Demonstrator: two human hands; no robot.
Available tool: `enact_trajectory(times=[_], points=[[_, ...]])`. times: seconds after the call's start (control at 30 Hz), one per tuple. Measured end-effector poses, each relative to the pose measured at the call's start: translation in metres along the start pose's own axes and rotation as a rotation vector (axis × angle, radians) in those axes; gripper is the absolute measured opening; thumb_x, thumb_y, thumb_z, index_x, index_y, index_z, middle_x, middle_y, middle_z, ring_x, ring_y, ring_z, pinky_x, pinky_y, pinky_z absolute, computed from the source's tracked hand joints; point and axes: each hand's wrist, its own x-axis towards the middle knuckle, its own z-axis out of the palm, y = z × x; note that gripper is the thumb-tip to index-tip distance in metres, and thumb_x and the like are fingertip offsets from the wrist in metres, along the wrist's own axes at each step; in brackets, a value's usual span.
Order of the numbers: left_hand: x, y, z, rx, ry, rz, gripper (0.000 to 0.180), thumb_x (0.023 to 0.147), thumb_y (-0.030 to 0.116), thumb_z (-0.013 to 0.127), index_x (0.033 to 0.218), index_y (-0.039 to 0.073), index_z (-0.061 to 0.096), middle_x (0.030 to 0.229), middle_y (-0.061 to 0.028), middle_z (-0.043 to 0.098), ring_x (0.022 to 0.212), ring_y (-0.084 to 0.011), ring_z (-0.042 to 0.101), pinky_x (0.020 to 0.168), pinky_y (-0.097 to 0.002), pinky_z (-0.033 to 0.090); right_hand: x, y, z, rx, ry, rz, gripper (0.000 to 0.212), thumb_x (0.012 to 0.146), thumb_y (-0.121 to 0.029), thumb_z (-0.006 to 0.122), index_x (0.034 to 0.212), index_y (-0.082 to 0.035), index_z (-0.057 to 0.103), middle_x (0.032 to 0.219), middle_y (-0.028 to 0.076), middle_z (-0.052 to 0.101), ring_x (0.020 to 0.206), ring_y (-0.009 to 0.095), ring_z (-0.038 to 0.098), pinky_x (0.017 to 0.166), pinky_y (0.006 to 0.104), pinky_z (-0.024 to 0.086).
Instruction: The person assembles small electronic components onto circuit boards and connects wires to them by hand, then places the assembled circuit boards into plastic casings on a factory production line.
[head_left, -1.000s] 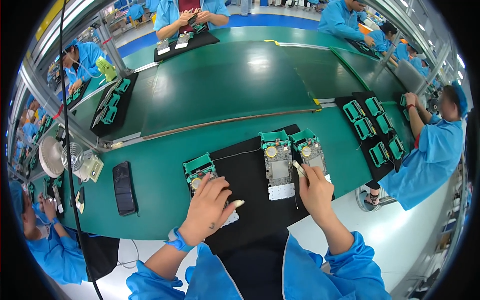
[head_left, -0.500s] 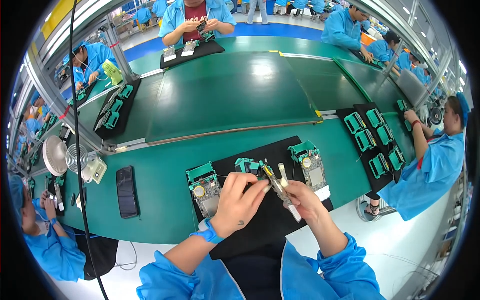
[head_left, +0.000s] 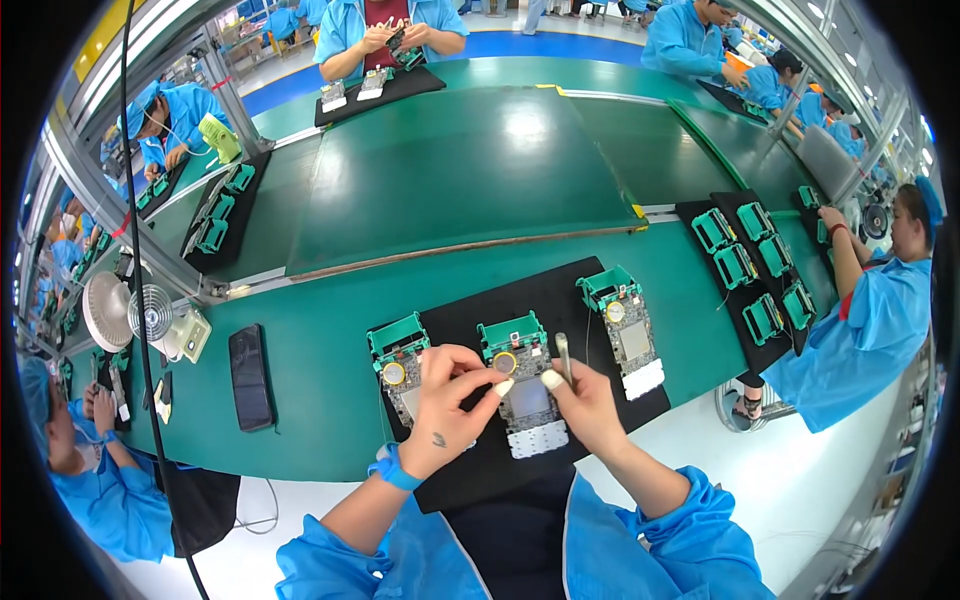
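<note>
A circuit board [head_left: 532,402] with a green plastic frame [head_left: 514,328] at its far end lies flat on a black mat [head_left: 460,308]. My left hand [head_left: 447,408] is over the board's left side, thumb and forefinger pinched beside a round, yellow-rimmed part [head_left: 503,363]. Whatever those fingertips hold is too small to make out. At the board's right edge, my right hand [head_left: 592,412] grips a slim metal tool [head_left: 564,358], its upper end standing up past the fingers. White covers sit on some fingertips. A similar board [head_left: 402,345] is partly hidden by my left hand; another board [head_left: 635,340] lies at right.
A black phone [head_left: 251,377] and small fans [head_left: 108,308] are on the green table at left. Several green-framed units stand on dark mats [head_left: 742,300] at right. A raised green panel [head_left: 460,190] lies beyond. Co-workers sit around, one [head_left: 855,330] close at right.
The middle board, held up and tilted between both hands before, now lies flat on the mat. My left fingers have come down beside its round part; my right hand still holds the tool.
</note>
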Motion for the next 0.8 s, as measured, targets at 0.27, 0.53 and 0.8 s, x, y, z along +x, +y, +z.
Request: enact_trajectory(times=[0.27, 0.53, 0.8], points=[[0.003, -0.005, 0.002, 0.037, -0.179, 0.022, 0.018, 0.072, -0.005, 0.068, 0.089, 0.002, 0.066, 0.094, -0.0084, 0.049, 0.09, -0.0269, 0.047, 0.078, -0.035, 0.045, 0.001, -0.015, -0.003, -0.56, -0.032, -0.644, 0.026, 0.079, -0.003, 0.069, 0.104, -0.003, 0.062, 0.093, 0.005, 0.054, 0.061, 0.011, 0.056, 0.047, 0.0229, 0.042], [0.008, -0.008, -0.006, 0.0, -0.312, -0.009, 0.024, 0.069, -0.007, 0.067, 0.091, 0.003, 0.065, 0.098, -0.0088, 0.044, 0.093, -0.026, 0.044, 0.08, -0.0329, 0.044, 0.018, -0.019, -0.01, -0.962, -0.148, -1.074, 0.036, 0.067, -0.006, 0.07, 0.101, -0.007, 0.063, 0.093, 0.002, 0.054, 0.057, 0.013, 0.06, 0.045, 0.0264, 0.046], [0.013, -0.008, -0.005, 0.022, -0.267, 0.061, 0.023, 0.071, -0.001, 0.07, 0.093, -0.003, 0.061, 0.103, -0.0113, 0.046, 0.093, -0.0275, 0.045, 0.075, -0.0337, 0.047, 0.02, -0.016, -0.004, -0.699, -0.153, -0.76, 0.027, 0.071, -0.002, 0.07, 0.097, -0.003, 0.063, 0.091, 0.004, 0.055, 0.059, 0.016, 0.059, 0.048, 0.0274, 0.047]])
